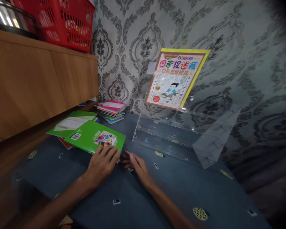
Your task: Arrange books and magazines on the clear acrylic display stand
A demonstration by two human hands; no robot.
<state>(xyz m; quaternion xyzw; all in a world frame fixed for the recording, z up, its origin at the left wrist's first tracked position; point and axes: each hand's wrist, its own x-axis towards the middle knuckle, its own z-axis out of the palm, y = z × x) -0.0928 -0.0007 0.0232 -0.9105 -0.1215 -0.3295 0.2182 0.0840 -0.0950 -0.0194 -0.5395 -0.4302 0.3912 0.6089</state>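
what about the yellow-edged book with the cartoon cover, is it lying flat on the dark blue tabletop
No, the yellow-edged book stands propped in the clear plastic display rack.

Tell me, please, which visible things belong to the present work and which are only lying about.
Likely part of the work:
glossy green book with a barcode, under the left hand
perhaps the transparent plastic stand and the yellow-edged book on it
perhaps the multicoloured book stack

Apparently just lying about:
red plastic basket
round shiny metal container
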